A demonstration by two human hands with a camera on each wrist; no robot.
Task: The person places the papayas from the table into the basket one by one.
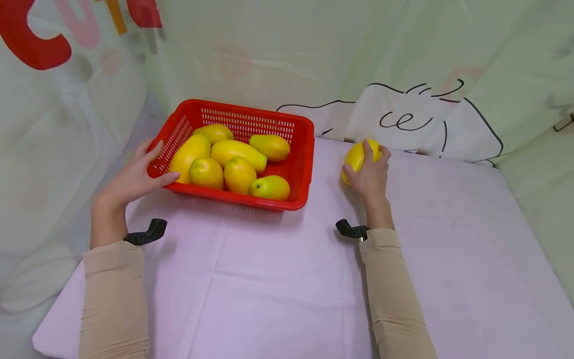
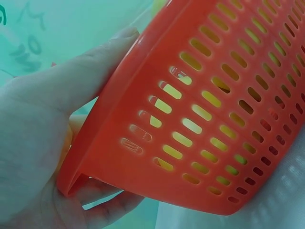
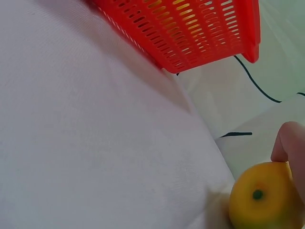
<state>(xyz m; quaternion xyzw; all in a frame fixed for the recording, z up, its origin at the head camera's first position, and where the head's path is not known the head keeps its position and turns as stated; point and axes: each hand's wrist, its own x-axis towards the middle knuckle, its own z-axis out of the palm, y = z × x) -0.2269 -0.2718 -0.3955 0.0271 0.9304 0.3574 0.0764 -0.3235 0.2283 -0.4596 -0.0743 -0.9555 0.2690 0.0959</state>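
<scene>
A red plastic basket (image 1: 298, 192) with slotted walls stands toward the back left of the table, holding several yellow-green mangoes (image 1: 238, 154). At its left end my left hand (image 1: 134, 177) grips the rim, thumb over the near edge and fingers on the outer side. The left wrist view shows the basket wall (image 2: 143, 162) close up, with the hand around its corner. Right of the basket, near the back edge, my right hand (image 1: 372, 174) holds a single yellow mango (image 1: 354, 159) from above. In the right wrist view that mango (image 3: 259, 200) shows its green stem end; most of the hand is out of frame.
A pale lilac cloth (image 1: 269, 284) covers the table. Behind it hangs a light curtain (image 1: 287, 55) with printed letters, and a white sheet with black line drawings (image 1: 408, 117) stands along the back edge. Black wrist mounts (image 1: 148, 233) stick out from both wrists.
</scene>
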